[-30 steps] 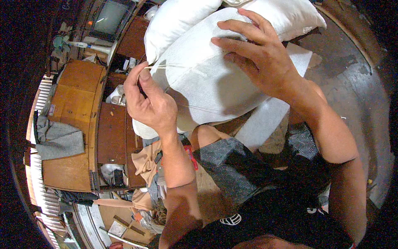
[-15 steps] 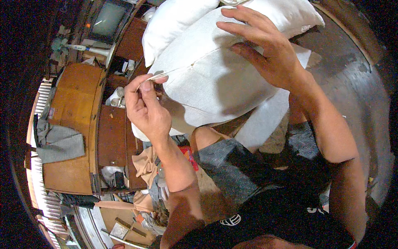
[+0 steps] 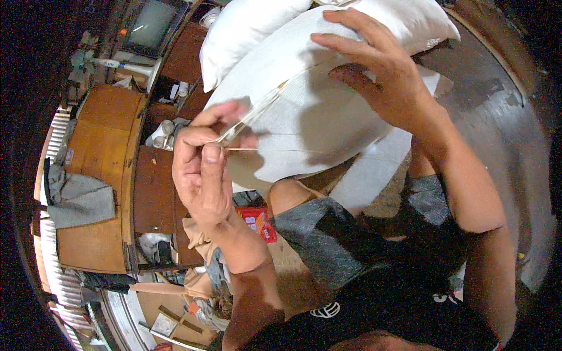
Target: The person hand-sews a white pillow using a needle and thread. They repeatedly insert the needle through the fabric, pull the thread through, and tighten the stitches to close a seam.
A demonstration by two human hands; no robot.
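A large stuffed white cloth cushion [image 3: 333, 131] fills the space in front of me, with a seam line running across its upper face. Several pale thread strands [image 3: 257, 110] stretch from that seam to my left hand [image 3: 205, 167], where thumb and fingers are pinched on them. Another thin, straight pale strand leads rightward from the same pinch. The outer fingers of this hand are blurred. Over the cushion's upper right part is my right hand [image 3: 383, 73], fingers apart, its thumb near the seam. Whether its fingertips press on the cloth is hard to tell.
Two more stuffed white cushions [image 3: 246, 32] lie behind the large one. A wooden cabinet [image 3: 99, 175] with a grey cloth [image 3: 85, 202] stands on the left. A red packet [image 3: 260, 223] and tan cloths lie beside my knee. A white strip of fabric [image 3: 374, 169] hangs below the cushion.
My left hand has moved down a little and turned, and the strands now fan out from its pinch. My right hand has shifted slightly to the right, fingers still apart.
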